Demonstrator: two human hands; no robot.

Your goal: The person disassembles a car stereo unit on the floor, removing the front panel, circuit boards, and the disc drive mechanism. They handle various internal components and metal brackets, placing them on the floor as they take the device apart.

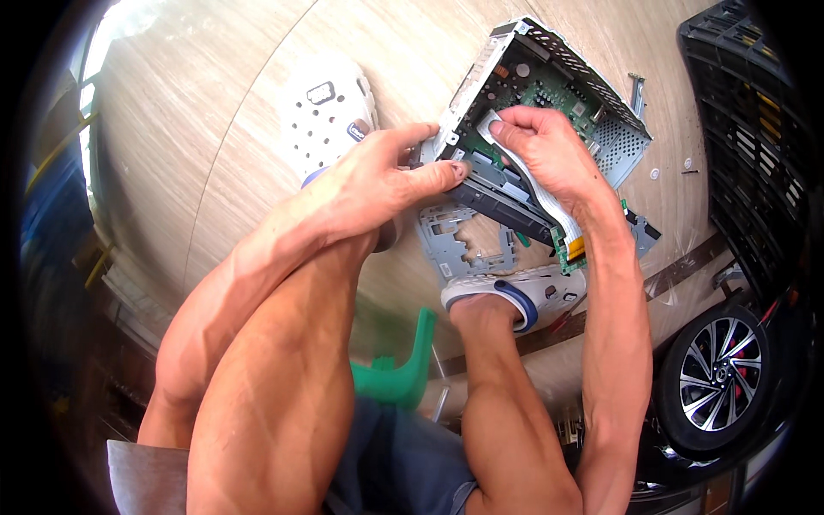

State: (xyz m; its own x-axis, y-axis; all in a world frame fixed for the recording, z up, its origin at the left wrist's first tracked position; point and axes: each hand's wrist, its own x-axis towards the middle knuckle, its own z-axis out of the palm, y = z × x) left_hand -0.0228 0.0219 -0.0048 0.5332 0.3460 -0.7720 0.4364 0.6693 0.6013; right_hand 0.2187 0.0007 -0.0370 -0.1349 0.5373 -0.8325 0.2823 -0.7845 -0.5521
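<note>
- An opened metal electronics chassis [482, 79] is seen on the floor [245, 103], right of the centre of the view and beyond the feet, its open face turned up toward the camera and its body set at a slant.
- Inside it, a green circuit board [539, 94] is exposed; a white flat ribbon cable [539, 194] is stretched across the near side, and a small green board with an orange strip [566, 251] is seen at its lower end.
- The chassis is judged stiff and fairly heavy, with thin sheet edges that may be sharp; it is best gripped by the outer walls, clear of the board.
- The cable is judged light, flexible and easily creased or torn; it is best held flat, close to its stiffened end.
- By the left hand [382, 172], the near left corner of the chassis is grasped, the thumb laid along the inner side and the index finger set against the outside.
- By the right hand [549, 150], the cable's upper end is pinched between thumb and index finger, over the opening; the remaining fingers are curled and partly hidden.
- The left forearm is angled up and rightward from the lower left, past the knee; the right forearm is held nearly upright in the view, the wrist bent leftward.
- A cut-out grey metal plate [446, 249] is laid just below the chassis.
</note>
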